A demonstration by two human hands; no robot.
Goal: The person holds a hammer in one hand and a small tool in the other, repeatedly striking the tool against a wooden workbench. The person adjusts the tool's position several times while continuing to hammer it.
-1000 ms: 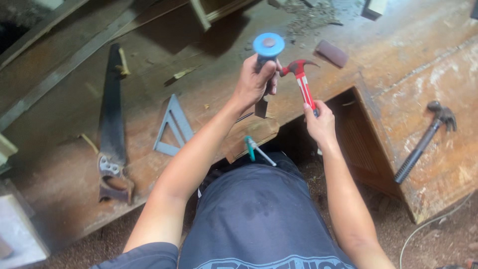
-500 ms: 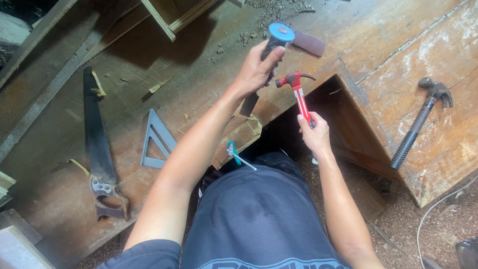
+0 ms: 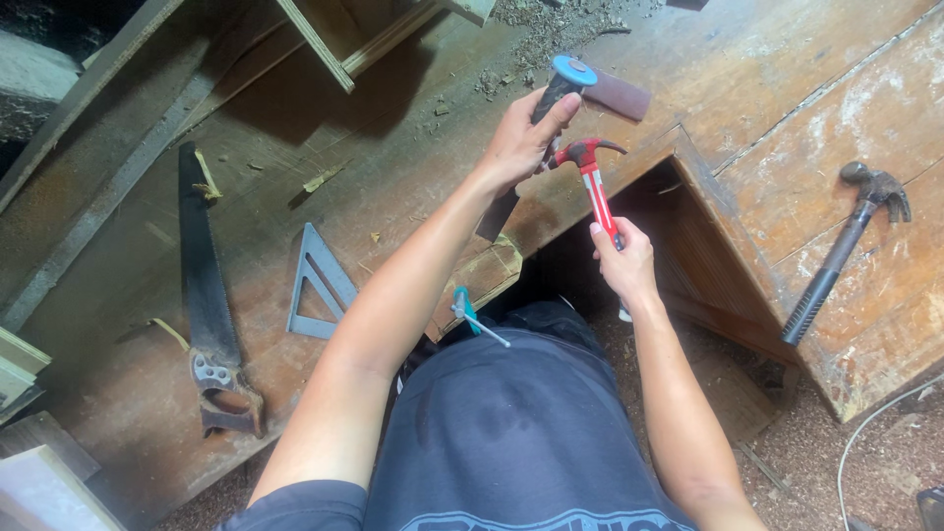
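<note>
My left hand point(image 3: 519, 141) grips a chisel point(image 3: 556, 88) with a dark handle and a blue cap, its blade point(image 3: 495, 216) angled down onto the wooden workbench point(image 3: 413, 157) near the edge of a notch. A small red claw hammer point(image 3: 594, 177) is held by its handle in my right hand point(image 3: 621, 261). The hammer's head sits close beside my left hand, below the chisel's blue cap.
A hand saw point(image 3: 206, 295) and a grey metal triangle square point(image 3: 317, 285) lie on the bench at left. A larger black-handled hammer point(image 3: 841, 251) rests at right. A brown block point(image 3: 618, 95) lies behind the chisel. Wood strips point(image 3: 324, 49) and sawdust lie at the top.
The hammer head has dropped from near the chisel's cap to beside my left hand. The view has shifted, so the bench and tools sit lower right in the frame.
</note>
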